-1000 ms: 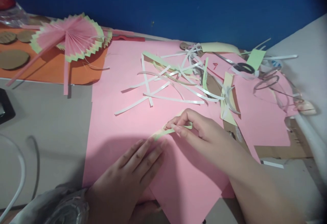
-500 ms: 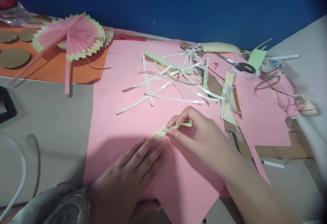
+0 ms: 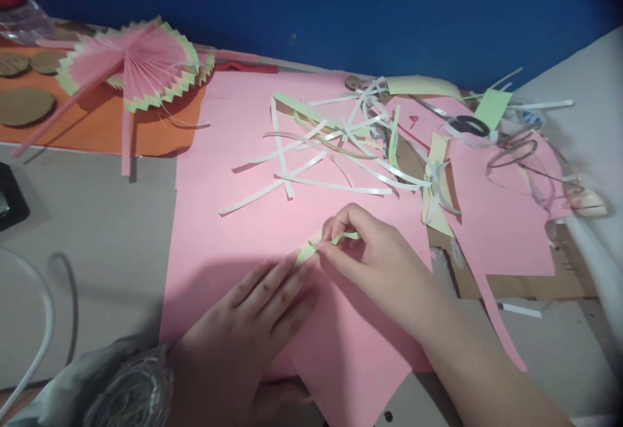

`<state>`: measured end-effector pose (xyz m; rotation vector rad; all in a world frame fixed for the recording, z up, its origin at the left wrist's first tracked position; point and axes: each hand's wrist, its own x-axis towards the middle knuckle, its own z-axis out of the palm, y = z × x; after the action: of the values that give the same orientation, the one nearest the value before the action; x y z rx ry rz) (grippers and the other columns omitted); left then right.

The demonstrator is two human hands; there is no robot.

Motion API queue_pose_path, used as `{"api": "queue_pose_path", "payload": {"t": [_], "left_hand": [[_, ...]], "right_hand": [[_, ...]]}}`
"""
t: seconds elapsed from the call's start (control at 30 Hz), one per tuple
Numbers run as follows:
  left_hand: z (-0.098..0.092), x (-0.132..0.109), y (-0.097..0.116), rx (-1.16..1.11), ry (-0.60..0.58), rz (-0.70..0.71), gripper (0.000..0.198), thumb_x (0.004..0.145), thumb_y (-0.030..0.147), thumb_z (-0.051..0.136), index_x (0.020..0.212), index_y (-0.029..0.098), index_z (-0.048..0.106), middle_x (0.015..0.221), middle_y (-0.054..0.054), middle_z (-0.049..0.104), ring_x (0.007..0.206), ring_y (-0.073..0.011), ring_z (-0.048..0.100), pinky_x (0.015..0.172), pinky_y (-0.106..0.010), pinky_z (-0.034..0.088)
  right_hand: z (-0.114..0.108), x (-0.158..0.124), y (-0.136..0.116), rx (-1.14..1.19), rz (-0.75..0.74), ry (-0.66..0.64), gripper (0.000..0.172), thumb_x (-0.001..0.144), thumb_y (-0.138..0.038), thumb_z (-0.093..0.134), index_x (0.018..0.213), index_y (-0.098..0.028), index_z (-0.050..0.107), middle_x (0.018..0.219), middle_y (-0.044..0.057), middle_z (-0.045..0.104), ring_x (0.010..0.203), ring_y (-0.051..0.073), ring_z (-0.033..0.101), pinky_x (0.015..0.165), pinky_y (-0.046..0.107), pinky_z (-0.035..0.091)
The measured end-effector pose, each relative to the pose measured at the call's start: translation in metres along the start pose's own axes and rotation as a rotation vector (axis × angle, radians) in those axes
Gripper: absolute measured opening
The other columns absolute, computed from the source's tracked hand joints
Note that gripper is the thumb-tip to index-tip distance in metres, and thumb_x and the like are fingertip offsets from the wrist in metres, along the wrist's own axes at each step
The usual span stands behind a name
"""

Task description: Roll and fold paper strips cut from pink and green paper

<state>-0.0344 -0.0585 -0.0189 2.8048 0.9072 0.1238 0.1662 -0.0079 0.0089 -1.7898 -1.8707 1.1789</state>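
My left hand point(image 3: 253, 323) lies flat on a large pink paper sheet point(image 3: 233, 174), fingers stretched out, their tips pressing one end of a pale green paper strip point(image 3: 311, 248). My right hand point(image 3: 374, 261) pinches the other end of that strip between thumb and fingers and bends it into a small loop. The two hands nearly touch at the strip. A watch shows on my left wrist at the bottom edge.
Several white and green paper strips point(image 3: 335, 148) lie scattered beyond the hands. A pink and green pleated paper fan point(image 3: 131, 67) rests on orange paper point(image 3: 97, 125) at the back left. Scissors point(image 3: 467, 125) and paper scraps lie at the right. A white cable point(image 3: 39, 329) curves at the left.
My right hand has curled the green strip tighter and moved slightly left toward my left fingertips. The left hand has stayed flat on the paper.
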Motion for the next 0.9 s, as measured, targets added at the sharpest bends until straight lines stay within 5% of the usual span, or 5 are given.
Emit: {"api": "queue_pose_path", "payload": {"t": [0.9], "left_hand": [[-0.0008,0.0018,0.0009,0.005,-0.030,0.017,0.070,0.086,0.062,0.035,0.140,0.018,0.037,0.150,-0.007,0.029,0.138,-0.0288,0.018,0.111,-0.040,0.004]], "right_hand": [[-0.0037,-0.0018,0.0005,0.019,0.010,-0.048,0.012,0.089,-0.023,0.048,0.078,-0.023,0.042,0.084,-0.003,0.060,0.080,0.016,0.057,0.072,0.030,0.041]]}}
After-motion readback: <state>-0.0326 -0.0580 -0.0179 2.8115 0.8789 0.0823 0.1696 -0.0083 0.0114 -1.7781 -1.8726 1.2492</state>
